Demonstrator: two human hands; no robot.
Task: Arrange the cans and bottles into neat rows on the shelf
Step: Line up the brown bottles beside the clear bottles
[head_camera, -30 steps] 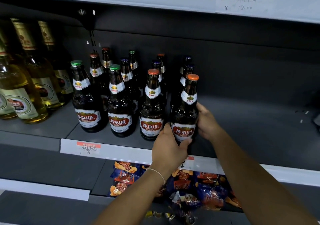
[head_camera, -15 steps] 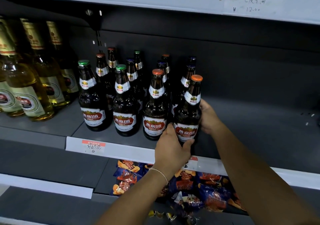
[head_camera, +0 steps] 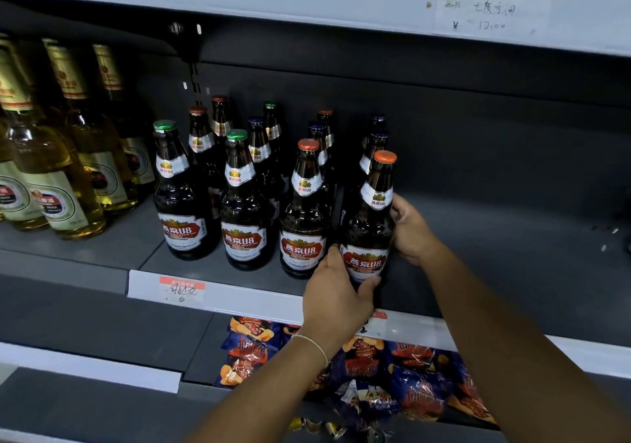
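Dark brown beer bottles with red and white labels stand in rows on the grey shelf (head_camera: 495, 272). The front row's rightmost bottle (head_camera: 370, 224) has an orange cap and stands upright near the shelf edge. My left hand (head_camera: 336, 292) grips its base from the front, thumb across the label's lower edge. My right hand (head_camera: 411, 231) holds its right side, fingers curled behind it. To its left stand another orange-capped bottle (head_camera: 304, 214) and two green-capped bottles (head_camera: 240, 203), (head_camera: 179, 197). More bottles stand behind them, partly hidden.
Pale yellow bottles (head_camera: 58, 176) with gold necks fill the shelf's left end. The shelf to the right of my hands is bare grey. Snack bags (head_camera: 375, 367) lie on the shelf below. A price tag (head_camera: 182, 289) sits on the shelf edge.
The view has shifted slightly, so the bottles sit further right in frame. Both hands keep the same hold on the orange-capped bottle, which has barely moved.
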